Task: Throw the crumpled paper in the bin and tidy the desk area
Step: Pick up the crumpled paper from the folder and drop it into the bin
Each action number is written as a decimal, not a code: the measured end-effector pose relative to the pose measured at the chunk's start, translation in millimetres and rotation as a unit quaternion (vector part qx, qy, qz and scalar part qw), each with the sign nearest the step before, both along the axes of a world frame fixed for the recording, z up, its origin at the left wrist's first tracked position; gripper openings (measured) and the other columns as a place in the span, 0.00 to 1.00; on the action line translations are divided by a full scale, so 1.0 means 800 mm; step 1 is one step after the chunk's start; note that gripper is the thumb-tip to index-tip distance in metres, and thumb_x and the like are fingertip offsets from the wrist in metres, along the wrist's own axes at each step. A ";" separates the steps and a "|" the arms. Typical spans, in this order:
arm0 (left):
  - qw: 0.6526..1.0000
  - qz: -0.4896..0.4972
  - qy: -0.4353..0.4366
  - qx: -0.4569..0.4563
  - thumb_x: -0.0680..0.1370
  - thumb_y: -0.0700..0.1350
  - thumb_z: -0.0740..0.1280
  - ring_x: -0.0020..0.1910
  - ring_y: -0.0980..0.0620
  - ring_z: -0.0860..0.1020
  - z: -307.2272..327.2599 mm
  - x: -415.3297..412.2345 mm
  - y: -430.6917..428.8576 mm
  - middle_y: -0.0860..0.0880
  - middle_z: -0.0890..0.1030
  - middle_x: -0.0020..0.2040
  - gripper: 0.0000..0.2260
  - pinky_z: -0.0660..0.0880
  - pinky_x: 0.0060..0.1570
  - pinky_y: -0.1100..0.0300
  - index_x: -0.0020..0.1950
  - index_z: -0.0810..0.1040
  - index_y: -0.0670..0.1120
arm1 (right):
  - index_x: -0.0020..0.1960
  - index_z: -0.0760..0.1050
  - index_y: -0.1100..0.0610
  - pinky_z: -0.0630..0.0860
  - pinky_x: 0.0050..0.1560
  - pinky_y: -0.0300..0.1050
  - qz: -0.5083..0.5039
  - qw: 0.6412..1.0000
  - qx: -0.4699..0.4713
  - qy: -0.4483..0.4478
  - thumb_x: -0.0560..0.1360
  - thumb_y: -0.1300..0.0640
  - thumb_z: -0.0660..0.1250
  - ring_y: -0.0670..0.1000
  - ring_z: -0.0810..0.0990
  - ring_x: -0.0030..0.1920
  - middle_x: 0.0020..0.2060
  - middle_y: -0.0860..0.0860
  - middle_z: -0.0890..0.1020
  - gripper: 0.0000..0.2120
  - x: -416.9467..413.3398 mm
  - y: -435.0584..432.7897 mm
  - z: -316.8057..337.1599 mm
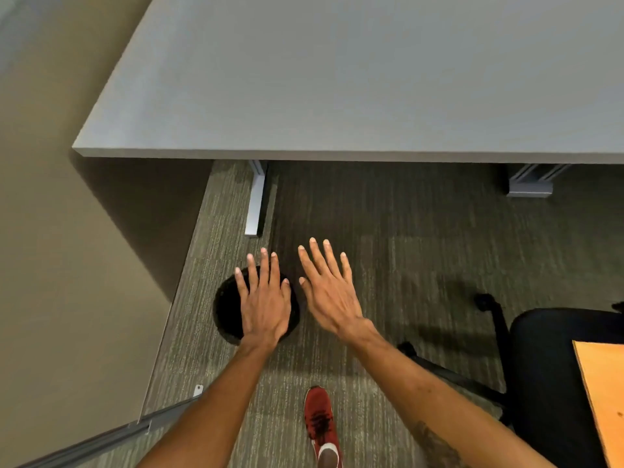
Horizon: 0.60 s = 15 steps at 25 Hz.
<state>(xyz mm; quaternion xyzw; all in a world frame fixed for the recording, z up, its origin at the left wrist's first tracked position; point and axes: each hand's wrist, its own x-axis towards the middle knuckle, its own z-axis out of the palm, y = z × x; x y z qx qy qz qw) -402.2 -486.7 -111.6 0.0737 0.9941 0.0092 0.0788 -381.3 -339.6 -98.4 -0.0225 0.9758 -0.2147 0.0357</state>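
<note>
Two splayed hands (pixel 297 298) over bin (pixel 224 309)

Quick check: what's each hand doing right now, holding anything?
Left hand: open, fingers spread, empty, above the black bin.
Right hand: open, fingers spread, empty, over the carpet beside the bin.

The flat grey desk top (pixel 337 72) fills the upper frame. Below it, at centre-left on the striped grey carpet (pixel 422 258), stands the round black bin (pixel 225 312) — contents apparently hidden in shadow — with the black office chair (pixel 557 373) at lower right.
</note>
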 end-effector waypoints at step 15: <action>0.981 -0.176 0.001 0.084 0.84 0.56 0.44 0.79 0.46 0.36 0.053 0.085 0.297 0.51 0.39 0.81 0.26 0.34 0.75 0.39 0.81 0.42 0.50 | 0.80 0.40 0.47 0.40 0.78 0.61 -0.205 0.979 0.023 -0.005 0.85 0.49 0.49 0.55 0.36 0.79 0.80 0.50 0.39 0.28 0.134 0.265 0.047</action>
